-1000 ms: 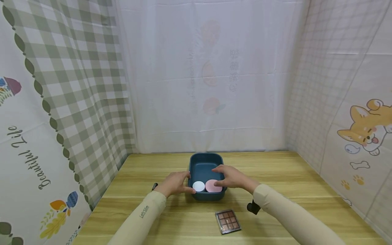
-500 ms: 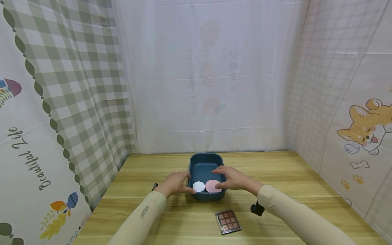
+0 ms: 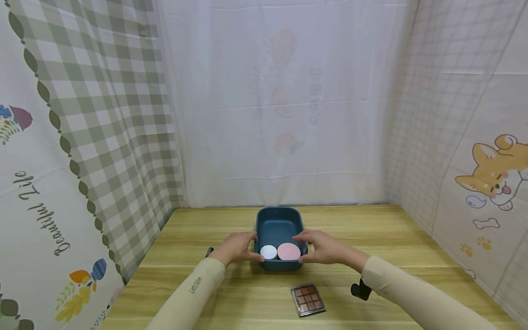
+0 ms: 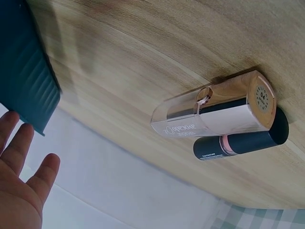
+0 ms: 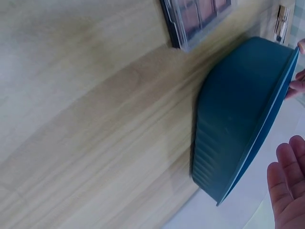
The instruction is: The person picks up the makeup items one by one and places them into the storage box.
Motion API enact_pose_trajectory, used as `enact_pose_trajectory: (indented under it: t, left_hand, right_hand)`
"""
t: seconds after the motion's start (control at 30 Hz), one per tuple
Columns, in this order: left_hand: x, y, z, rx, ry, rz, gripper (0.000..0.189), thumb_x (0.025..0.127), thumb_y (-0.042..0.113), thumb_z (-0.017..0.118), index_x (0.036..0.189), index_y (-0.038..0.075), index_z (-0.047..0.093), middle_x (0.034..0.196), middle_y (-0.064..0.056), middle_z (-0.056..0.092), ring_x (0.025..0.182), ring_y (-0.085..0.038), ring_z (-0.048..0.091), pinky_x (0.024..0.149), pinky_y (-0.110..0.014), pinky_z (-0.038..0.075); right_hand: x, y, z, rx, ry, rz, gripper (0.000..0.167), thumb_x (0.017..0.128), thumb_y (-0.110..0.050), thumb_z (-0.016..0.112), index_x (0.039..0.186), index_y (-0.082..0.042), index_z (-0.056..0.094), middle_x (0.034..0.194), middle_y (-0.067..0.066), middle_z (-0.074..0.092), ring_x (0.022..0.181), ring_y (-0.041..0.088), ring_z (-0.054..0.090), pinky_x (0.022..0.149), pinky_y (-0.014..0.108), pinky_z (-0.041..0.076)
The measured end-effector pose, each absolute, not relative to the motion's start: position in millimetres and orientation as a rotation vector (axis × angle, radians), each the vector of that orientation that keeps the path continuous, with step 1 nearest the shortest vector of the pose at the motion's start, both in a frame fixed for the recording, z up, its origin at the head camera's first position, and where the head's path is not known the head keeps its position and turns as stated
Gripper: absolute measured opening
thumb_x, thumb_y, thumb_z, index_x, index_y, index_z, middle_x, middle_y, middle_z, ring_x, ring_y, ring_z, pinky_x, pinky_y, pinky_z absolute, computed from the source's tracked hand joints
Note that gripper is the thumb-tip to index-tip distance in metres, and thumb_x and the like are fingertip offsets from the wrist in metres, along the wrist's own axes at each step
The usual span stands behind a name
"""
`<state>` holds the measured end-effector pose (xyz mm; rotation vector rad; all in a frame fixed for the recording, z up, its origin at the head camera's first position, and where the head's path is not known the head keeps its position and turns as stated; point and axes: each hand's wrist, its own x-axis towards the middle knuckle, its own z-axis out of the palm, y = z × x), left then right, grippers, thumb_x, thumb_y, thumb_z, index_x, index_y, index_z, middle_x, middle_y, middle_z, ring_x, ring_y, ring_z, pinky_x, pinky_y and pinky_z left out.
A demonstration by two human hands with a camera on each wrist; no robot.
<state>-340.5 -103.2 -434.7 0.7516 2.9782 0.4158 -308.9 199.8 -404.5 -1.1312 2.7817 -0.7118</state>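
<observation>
A dark teal bin [image 3: 279, 265] stands on the wooden table. A white round disc [image 3: 268, 252] and a larger pink round disc [image 3: 288, 251] lie side by side at its near end. My left hand [image 3: 235, 248] is at the bin's near left corner, thumb and forefinger spread along the rim. In the left wrist view its other fingers [image 4: 19, 148] look nearly straight. On the near right side my right hand [image 3: 326, 247] hovers with thumb and forefinger apart and nothing between them. Its fingers [image 5: 288, 169] appear loosely extended in the right wrist view.
An eyeshadow palette [image 3: 308, 299] lies on the table in front of the bin. Left of the bin, a foundation bottle [image 4: 214, 107] and a dark lipstick tube [image 4: 245, 143] lie side by side. Curtains enclose the table's back and sides.
My right hand has drawn back from above the pink disc, toward the right and nearer me, to the bin's rim. The pink disc is now fully uncovered. My left hand has hardly moved.
</observation>
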Motion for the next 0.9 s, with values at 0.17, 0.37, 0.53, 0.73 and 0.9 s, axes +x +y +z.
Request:
enact_pose_trajectory:
  t: [0.17,0.37,0.53,0.73,0.9]
  left_hand:
    - [-340.7,-102.2,-435.5,0.761,2.983,0.408,0.071,0.074,0.061,0.079,0.123,0.012,0.062,0.118,-0.002,0.067,0.104,-0.020,0.062,0.092,-0.041,0.051]
    - [-341.3,-101.6,-435.5,0.753,2.987,0.396,0.071,0.074,0.061,0.079,0.123,0.012,0.062,0.118,-0.002,0.067,0.104,-0.020,0.062,0.092,-0.040,0.051]
    - [-341.8,-101.9,-436.1,0.751,2.988,0.400,0.071,0.074,0.060,0.079,0.123,0.012,0.062,0.117,-0.003,0.067,0.103,-0.019,0.062,0.092,-0.040,0.051]
    - [-340.6,-102.9,-435.3,0.792,2.988,0.408,0.067,0.075,0.057,0.081,0.120,0.011,0.063,0.113,-0.003,0.068,0.100,-0.019,0.063,0.089,-0.039,0.052]
    - [-339.2,-102.7,-433.6,0.792,2.989,0.403,0.068,0.075,0.059,0.080,0.120,0.011,0.063,0.113,-0.003,0.068,0.101,-0.019,0.063,0.089,-0.039,0.052]
  right_hand:
    - [-299.9,205.1,-406.6,-1.121,2.764,-0.694,0.057,0.086,-0.035,0.078,0.133,-0.007,0.062,0.127,0.007,0.062,0.112,0.029,0.060,0.092,0.049,0.050]
    - [-288.7,208.4,-409.4,-1.185,2.720,-0.697,0.055,0.086,-0.036,0.078,0.131,-0.007,0.063,0.123,0.007,0.064,0.109,0.026,0.061,0.091,0.045,0.051]
    - [-282.0,209.4,-413.5,-1.227,2.656,-0.726,0.053,0.086,-0.033,0.079,0.129,-0.005,0.064,0.119,0.006,0.064,0.106,0.021,0.060,0.090,0.045,0.051]
    - [-275.1,210.7,-420.6,-1.241,2.597,-0.695,0.057,0.084,-0.033,0.080,0.130,-0.002,0.063,0.122,0.004,0.062,0.111,0.015,0.058,0.093,0.039,0.050]
    - [-270.3,212.3,-431.6,-1.234,2.585,-0.631,0.060,0.082,-0.035,0.081,0.129,-0.003,0.063,0.123,0.002,0.058,0.112,0.013,0.056,0.094,0.036,0.049]
